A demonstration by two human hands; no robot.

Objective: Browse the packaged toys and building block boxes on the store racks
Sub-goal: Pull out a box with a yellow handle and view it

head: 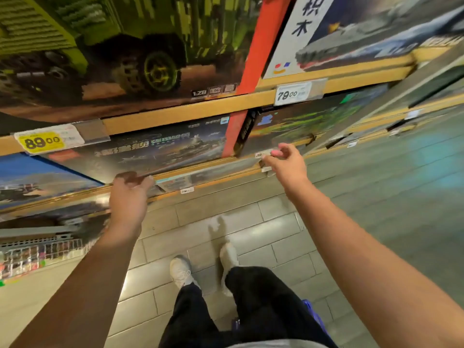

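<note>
From the head view, my worry is the dark warship box [150, 149] on the middle shelf [175, 116]: tugged by one corner, it could tip off the ledge and fall to the floor. My left hand [129, 197] curls its fingers over the box's near bottom edge. My right hand [286, 163] hangs loosely curled at the neighbouring green box [296, 126], possibly pinching a price tag, though blur hides it.

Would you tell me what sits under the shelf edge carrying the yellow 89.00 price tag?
Under the 89.00 tag lies a dark warship box, gripped at its lower edge by the left hand. What lies behind the box is hidden.
</note>
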